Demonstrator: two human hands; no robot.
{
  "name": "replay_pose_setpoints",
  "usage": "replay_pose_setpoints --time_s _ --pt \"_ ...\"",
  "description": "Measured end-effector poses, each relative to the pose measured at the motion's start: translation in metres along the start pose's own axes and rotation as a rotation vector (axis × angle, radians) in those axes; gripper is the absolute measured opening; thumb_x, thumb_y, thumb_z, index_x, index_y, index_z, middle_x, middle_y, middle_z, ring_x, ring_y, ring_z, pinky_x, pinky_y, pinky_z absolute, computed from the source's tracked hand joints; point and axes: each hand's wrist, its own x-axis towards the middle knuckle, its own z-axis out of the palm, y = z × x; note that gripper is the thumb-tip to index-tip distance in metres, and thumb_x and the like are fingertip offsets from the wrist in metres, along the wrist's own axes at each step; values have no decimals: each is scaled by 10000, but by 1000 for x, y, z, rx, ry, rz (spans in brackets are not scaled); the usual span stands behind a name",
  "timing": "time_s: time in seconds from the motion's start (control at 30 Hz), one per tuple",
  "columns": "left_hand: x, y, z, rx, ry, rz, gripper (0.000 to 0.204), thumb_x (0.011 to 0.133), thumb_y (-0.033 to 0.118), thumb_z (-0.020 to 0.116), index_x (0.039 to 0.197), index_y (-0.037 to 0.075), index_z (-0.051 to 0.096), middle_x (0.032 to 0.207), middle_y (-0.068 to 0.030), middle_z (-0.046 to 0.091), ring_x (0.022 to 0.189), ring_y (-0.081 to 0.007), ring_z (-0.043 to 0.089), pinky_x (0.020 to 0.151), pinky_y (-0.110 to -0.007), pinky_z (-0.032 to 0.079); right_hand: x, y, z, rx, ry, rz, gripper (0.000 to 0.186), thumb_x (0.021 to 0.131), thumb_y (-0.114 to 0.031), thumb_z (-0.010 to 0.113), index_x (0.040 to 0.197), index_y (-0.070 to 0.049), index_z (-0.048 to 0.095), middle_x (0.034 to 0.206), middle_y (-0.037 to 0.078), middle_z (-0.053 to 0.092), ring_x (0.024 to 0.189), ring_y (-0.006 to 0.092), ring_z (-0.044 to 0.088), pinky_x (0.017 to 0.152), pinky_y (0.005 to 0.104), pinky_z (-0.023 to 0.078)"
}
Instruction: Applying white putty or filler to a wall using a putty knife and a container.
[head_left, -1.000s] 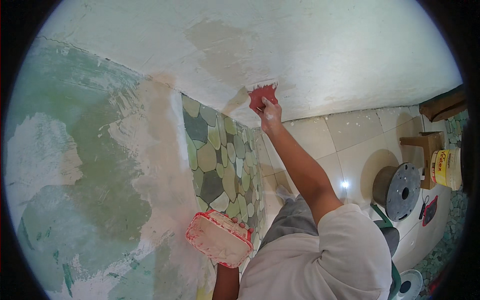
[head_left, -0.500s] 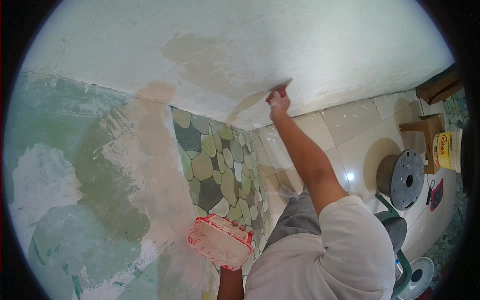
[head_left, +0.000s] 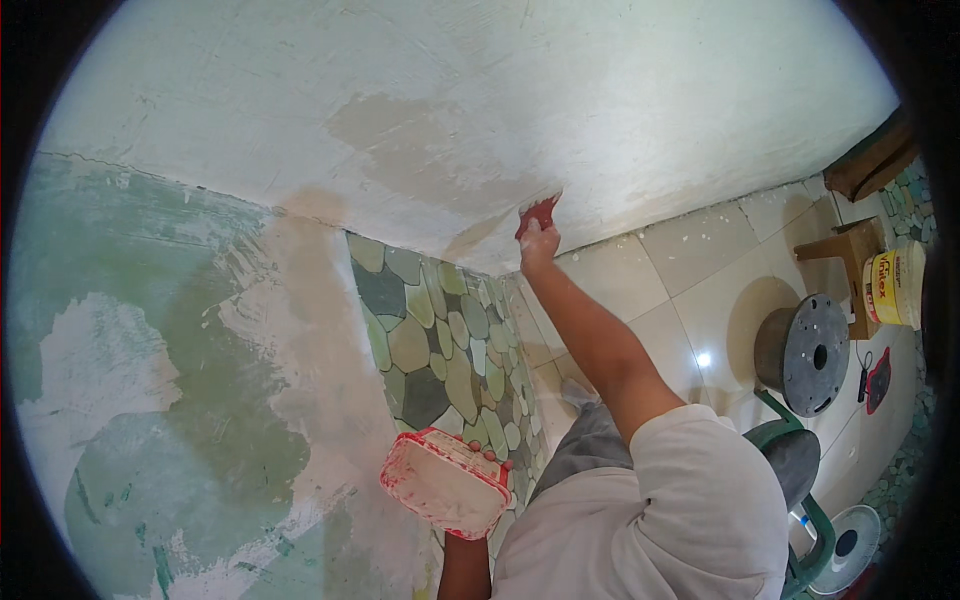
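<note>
My right hand [head_left: 541,248] is closed around a red putty knife [head_left: 539,214], its blade edge at the lower part of the white wall [head_left: 650,110]. A duller, beige patch [head_left: 410,140] of filler lies on that wall to the left of the blade. Lower down, my left hand [head_left: 491,456] holds a red-rimmed rectangular tub [head_left: 445,487] from its far side and below. Pale putty fills part of the tub and smears its walls. Only some fingertips and the forearm of the left hand show; the palm is hidden behind the tub.
A green, patchily plastered wall [head_left: 200,370] meets the white one at left, with pebble-pattern cladding [head_left: 430,340] beside it. On the tiled floor [head_left: 690,240] to the right stand a grey spool [head_left: 815,355], a green chair [head_left: 785,460], a brown stool [head_left: 850,260] and a yellow-white bucket [head_left: 890,285].
My right hand has drawn the putty knife left and down along the white wall, and the blade has turned to show more of its face. My left hand still holds the tub.
</note>
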Motion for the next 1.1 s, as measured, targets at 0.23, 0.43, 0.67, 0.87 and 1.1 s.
replay_pose_setpoints --time_s 0.23,0.43,0.67,0.87,1.1 --pt "-7 9 -45 -108 -116 14 703 848 547 500 1335 60 360 1280 -179 463 1175 -385 453 1019 -628 265 -70 -127 46 254 -382 483 132 875 -78 539 967 -44 627 831 45 656 671 147 603 586 300 476" --pt "4 7 -53 -85 -194 -7 710 830 601 476 1314 87 399 1288 -156 478 1170 -357 470 1010 -625 271 -123 -245 -31 359 -765 714 169 887 -148 567 1040 -78 588 976 28 640 827 131 604 684 294 501" --pt "40 8 -66 7 26 94 757 783 727 392 1281 161 454 1251 -73 518 1124 -314 500 968 -553 357 -145 -349 -129 271 -1018 687 192 883 -171 583 1054 -84 596 977 45 650 858 154 625 681 315 509" --pt "72 -7 -44 206 -143 162 596 900 580 340 1324 165 396 1277 -76 488 1171 -258 473 1000 -459 373 -162 -433 -178 -85 -1196 260 201 873 -107 596 1044 -2 606 893 77 664 757 114 609 680 276 494" --pt "75 -33 25 545 -366 363 603 935 523 329 1360 96 338 1341 -78 426 1204 -231 444 1016 -408 362 -172 -489 -199 -674 -1371 -425 200 861 -72 587 1036 25 589 783 128 628 635 205 580 573 315 450"
